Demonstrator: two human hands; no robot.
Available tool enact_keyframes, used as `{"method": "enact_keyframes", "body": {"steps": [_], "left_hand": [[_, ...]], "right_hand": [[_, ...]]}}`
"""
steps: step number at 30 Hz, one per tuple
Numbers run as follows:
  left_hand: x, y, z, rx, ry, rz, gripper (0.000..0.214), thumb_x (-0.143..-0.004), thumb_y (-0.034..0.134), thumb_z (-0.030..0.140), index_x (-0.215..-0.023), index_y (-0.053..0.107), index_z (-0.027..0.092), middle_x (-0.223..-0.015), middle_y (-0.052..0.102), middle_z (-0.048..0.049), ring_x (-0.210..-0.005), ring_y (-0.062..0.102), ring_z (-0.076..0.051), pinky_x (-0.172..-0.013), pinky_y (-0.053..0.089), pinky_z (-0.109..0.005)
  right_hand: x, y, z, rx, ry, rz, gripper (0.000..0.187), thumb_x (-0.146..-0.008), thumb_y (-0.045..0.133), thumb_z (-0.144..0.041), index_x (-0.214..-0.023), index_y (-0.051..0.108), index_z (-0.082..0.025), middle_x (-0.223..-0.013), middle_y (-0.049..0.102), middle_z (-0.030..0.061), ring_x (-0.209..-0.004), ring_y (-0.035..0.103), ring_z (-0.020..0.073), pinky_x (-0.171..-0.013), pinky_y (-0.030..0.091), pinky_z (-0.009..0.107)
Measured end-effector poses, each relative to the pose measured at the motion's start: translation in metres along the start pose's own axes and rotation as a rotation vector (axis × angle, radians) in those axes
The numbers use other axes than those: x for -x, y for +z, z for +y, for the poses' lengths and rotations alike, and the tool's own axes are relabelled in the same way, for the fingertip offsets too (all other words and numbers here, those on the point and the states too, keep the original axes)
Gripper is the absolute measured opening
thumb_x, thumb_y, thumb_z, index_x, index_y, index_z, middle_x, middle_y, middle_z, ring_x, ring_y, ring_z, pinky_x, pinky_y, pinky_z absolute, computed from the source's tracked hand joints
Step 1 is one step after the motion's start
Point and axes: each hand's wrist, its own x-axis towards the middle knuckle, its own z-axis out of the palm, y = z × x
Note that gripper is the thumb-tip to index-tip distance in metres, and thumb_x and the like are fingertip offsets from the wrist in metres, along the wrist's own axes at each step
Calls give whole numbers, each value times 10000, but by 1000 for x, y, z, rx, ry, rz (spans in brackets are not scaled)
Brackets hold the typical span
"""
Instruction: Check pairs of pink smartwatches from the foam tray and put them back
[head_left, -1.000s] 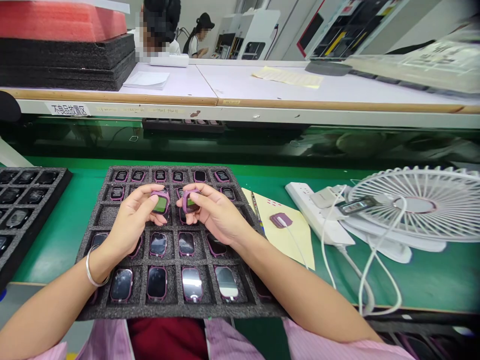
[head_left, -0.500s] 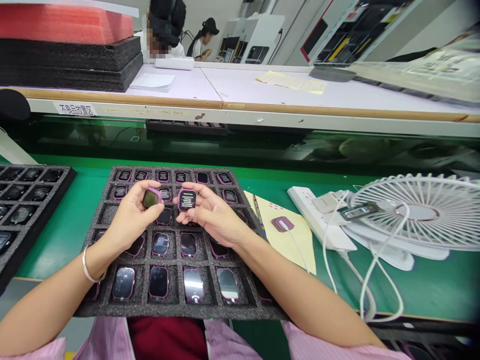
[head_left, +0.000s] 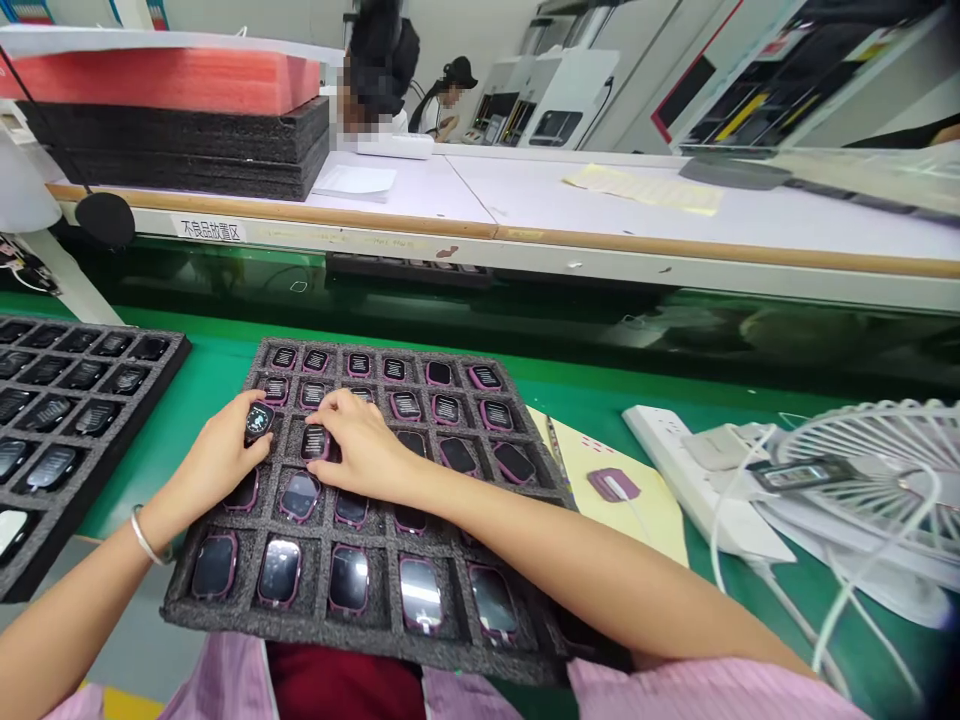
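Note:
A dark foam tray [head_left: 187, 600] with a grid of pockets lies in front of me, and several purple-cased smartwatch bodies sit in it. My left hand [head_left: 217, 460] rests on the tray's left side and pinches one watch body [head_left: 259, 421] at a pocket, back side up. Beside it, my right hand [head_left: 360, 445] reaches across with fingers curled and presses another watch body [head_left: 315, 441] into its pocket in the third row. Both hands are low on the foam.
A second foam tray [head_left: 161, 375] with dark watch bodies lies to the left. On the right are a yellow paper [head_left: 637, 510] with a purple charger puck [head_left: 613, 485], a white power strip [head_left: 697, 480] and a white fan [head_left: 885, 470]. Other people work behind the shelf.
Both hands have come down from holding the two watch bodies up in front of me to the tray's pockets at left. The view has shifted left.

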Motion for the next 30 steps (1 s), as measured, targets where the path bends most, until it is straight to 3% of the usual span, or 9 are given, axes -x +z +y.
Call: {"method": "enact_keyframes", "body": {"steps": [5, 8, 10, 12, 15, 18, 22, 25, 30], "left_hand": [[4, 3, -11, -320, 106, 10, 607, -916, 608, 504, -1370, 625, 101, -1203, 634, -191, -1089, 564, -368, -990, 489, -557], [6, -4, -2, -431, 125, 75, 648, -934, 611, 558, -1410, 624, 119, -1269, 601, -214, -1102, 539, -383, -947, 496, -548], [4, -8, 14, -425, 181, 118, 603, -942, 614, 560, -1391, 649, 160, -1267, 606, -201, -1098, 536, -377, -938, 493, -535], [-3, -5, 36, -330, 296, 26, 459, -961, 618, 514, -1283, 720, 202, -1166, 646, -150, -1055, 560, -331, -954, 490, -493], [-17, 12, 75, -268, 412, -209, 297, -971, 639, 407, -1095, 782, 177, -1042, 674, -127, -1032, 596, -314, -955, 488, -454], [-28, 34, 107, -351, 363, -251, 271, -901, 733, 381, -878, 782, 115, -976, 674, -196, -1034, 605, -381, -878, 496, -462], [-32, 46, 122, -365, 295, -242, 293, -818, 820, 353, -884, 742, 78, -1057, 674, -270, -1084, 603, -444, -852, 499, -481], [-30, 42, 119, -318, 311, -252, 242, -779, 840, 250, -936, 701, 127, -1032, 708, -200, -1041, 646, -388, -845, 503, -433], [-28, 30, 112, -164, 293, -240, 114, -870, 715, 203, -894, 604, 212, -824, 705, -36, -799, 665, -241, -718, 473, -329]], "right_hand": [[-13, 7, -8, 199, 55, -24, 526, -926, 799, -352, -1367, 645, -110, -1381, 544, 201, -1271, 515, 373, -1040, 423, 529], [2, -13, 3, 209, 9, 17, 651, -903, 836, -400, -1444, 594, -132, -1414, 536, 211, -1294, 518, 385, -1031, 406, 529], [15, -36, 13, 202, 9, 89, 552, -944, 796, -373, -1423, 610, -171, -1384, 571, 188, -1295, 542, 366, -1027, 397, 514], [28, -59, 20, 236, 55, 113, 324, -1006, 712, -307, -1304, 678, -185, -1280, 650, 146, -1223, 607, 329, -992, 412, 467], [43, -78, 25, 421, 181, -51, 172, -1054, 614, -271, -1028, 749, -167, -1040, 735, 116, -1005, 696, 304, -887, 445, 423], [52, -70, 25, 645, 295, -207, 266, -1057, 615, -336, -954, 754, -134, -986, 748, 168, -941, 719, 339, -845, 477, 433], [56, -49, 25, 731, 347, -203, 341, -1063, 606, -409, -1067, 738, -95, -1058, 725, 234, -967, 725, 370, -812, 517, 431], [58, -43, 28, 627, 333, -153, 276, -1036, 658, -370, -1053, 701, -98, -1071, 711, 214, -998, 715, 364, -815, 517, 417], [65, -37, 37, 307, 331, -16, 153, -940, 720, -225, -953, 572, -186, -875, 694, 60, -811, 694, 264, -722, 445, 330]]}}
